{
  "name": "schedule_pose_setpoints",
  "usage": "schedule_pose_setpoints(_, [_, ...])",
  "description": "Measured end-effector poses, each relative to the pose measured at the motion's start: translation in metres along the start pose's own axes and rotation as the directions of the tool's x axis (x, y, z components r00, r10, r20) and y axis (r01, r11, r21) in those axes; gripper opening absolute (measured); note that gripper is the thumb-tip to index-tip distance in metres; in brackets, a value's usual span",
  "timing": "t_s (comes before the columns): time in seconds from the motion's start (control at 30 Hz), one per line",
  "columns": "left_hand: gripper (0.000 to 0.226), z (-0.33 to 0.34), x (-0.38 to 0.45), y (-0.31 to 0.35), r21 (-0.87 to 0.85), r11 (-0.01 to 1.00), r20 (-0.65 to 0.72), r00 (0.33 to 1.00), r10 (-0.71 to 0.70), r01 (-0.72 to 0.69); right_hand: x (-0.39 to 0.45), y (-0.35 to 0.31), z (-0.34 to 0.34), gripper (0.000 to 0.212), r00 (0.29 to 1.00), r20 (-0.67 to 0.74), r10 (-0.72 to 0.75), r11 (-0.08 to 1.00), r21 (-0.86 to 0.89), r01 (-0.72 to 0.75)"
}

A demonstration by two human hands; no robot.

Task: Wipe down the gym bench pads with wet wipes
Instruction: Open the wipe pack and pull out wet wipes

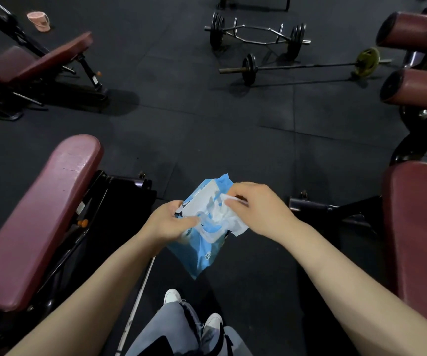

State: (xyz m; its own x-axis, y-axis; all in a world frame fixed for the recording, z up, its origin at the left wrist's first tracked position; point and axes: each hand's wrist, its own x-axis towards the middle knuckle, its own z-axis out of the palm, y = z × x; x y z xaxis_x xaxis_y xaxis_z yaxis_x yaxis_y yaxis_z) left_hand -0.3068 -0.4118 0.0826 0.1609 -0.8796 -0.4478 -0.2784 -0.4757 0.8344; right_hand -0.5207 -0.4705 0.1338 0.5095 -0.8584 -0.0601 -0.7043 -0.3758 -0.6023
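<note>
the step in hand looks like the very start: getting a wipe out, no pad touched by it yet. the left hand (167,220) has its fingers and thumb curled round the near edge of the blue wipe pack (202,242), held in the air at the middle of the view, just above the knees. the right hand (256,206) pinches the white wipe (229,218) between thumb and fingertips, the sheet partly out of the pack's opening (its flap lid stands open). the next move, i judge, calls for a steady pull toward 3 o'clock to free one sheet, with the left keeping the pack from following, then a reach to the nearest pad. counted: one pack, one wipe showing, two hands; long maroon bench pads number three, the near bench pad (40,214) at 9 o'clock, another pad (418,227) at 3 o'clock, a far bench (42,57) at 10 o'clock; two roller pads (413,60) at 2 o'clock; two bars with plates (256,37) at 12 o'clock.
</note>
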Motion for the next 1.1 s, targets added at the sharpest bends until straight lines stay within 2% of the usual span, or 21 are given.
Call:
schedule_pose_setpoints(0.1, [0.027, -0.002, 0.001, -0.005, -0.020, 0.999, 0.028, 0.999, -0.025, 0.025, 0.000, 0.001, 0.003, 0.023, 0.993, -0.116, 0.021, 0.964, 0.267, 0.011])
schedule_pose_setpoints(0.2, [0.040, -0.003, 0.002, -0.010, -0.049, 0.997, 0.042, 0.998, -0.050, 0.052, 0.000, -0.001, 0.005, 0.023, 0.979, -0.154, 0.135, 0.857, 0.514, -0.037])
schedule_pose_setpoints(0.27, [0.044, -0.003, 0.001, -0.011, -0.064, 0.996, 0.057, 0.997, -0.053, 0.056, 0.002, -0.001, 0.007, 0.028, 0.969, -0.118, 0.219, 0.734, 0.673, -0.084])
schedule_pose_setpoints(0.33, [0.044, -0.002, 0.000, -0.013, -0.089, 0.994, 0.074, 0.996, -0.054, 0.060, 0.003, 0.001, 0.007, 0.029, 0.953, -0.048, 0.300, 0.544, 0.829, -0.130])
schedule_pose_setpoints(0.4, [0.042, 0.001, -0.001, -0.012, -0.112, 0.991, 0.086, 0.995, -0.057, 0.067, 0.003, 0.000, 0.002, 0.026, 0.936, 0.020, 0.352, 0.382, 0.910, -0.163])
schedule_pose_setpoints(0.47, [0.042, 0.002, 0.001, -0.011, -0.110, 0.992, 0.100, 0.993, -0.057, 0.068, 0.004, -0.002, -0.006, 0.025, 0.927, 0.047, 0.372, 0.321, 0.930, -0.176])
schedule_pose_setpoints(0.53, [0.042, 0.003, 0.003, -0.010, -0.100, 0.992, 0.106, 0.992, -0.061, 0.072, 0.006, -0.004, -0.015, 0.025, 0.929, 0.021, 0.371, 0.336, 0.929, -0.155])
schedule_pose_setpoints(0.67, [0.041, 0.004, 0.005, -0.002, -0.095, 0.993, 0.099, 0.994, -0.054, 0.063, 0.013, -0.007, -0.027, 0.027, 0.910, -0.104, 0.401, 0.430, 0.899, -0.087])
schedule_pose_setpoints(0.83, [0.040, 0.003, 0.006, 0.010, -0.169, 0.985, 0.122, 0.992, 0.004, 0.017, 0.021, -0.009, -0.034, 0.032, 0.839, -0.295, 0.457, 0.491, 0.870, 0.038])
schedule_pose_setpoints(0.9, [0.039, 0.006, 0.009, 0.010, -0.179, 0.984, 0.118, 0.993, 0.010, 0.011, 0.023, -0.014, -0.038, 0.033, 0.798, -0.394, 0.455, 0.547, 0.831, 0.098])
schedule_pose_setpoints(0.97, [0.047, 0.012, 0.012, 0.003, -0.135, 0.990, 0.079, 0.997, -0.015, 0.026, 0.024, -0.024, -0.055, 0.030, 0.717, -0.569, 0.403, 0.631, 0.740, 0.233])
schedule_pose_setpoints(1.03, [0.049, 0.019, 0.013, -0.013, -0.063, 0.995, 0.025, 0.997, -0.070, 0.072, 0.024, -0.036, -0.086, 0.028, 0.633, -0.724, 0.274, 0.746, 0.575, 0.335])
schedule_pose_setpoints(1.07, [0.046, 0.022, 0.012, -0.023, -0.048, 0.994, 0.020, 0.995, -0.097, 0.098, 0.024, -0.042, -0.101, 0.027, 0.627, -0.754, 0.198, 0.807, 0.488, 0.333])
schedule_pose_setpoints(1.1, [0.042, 0.025, 0.009, -0.032, -0.055, 0.991, 0.031, 0.992, -0.124, 0.125, 0.026, -0.045, -0.112, 0.026, 0.659, -0.739, 0.138, 0.856, 0.424, 0.296])
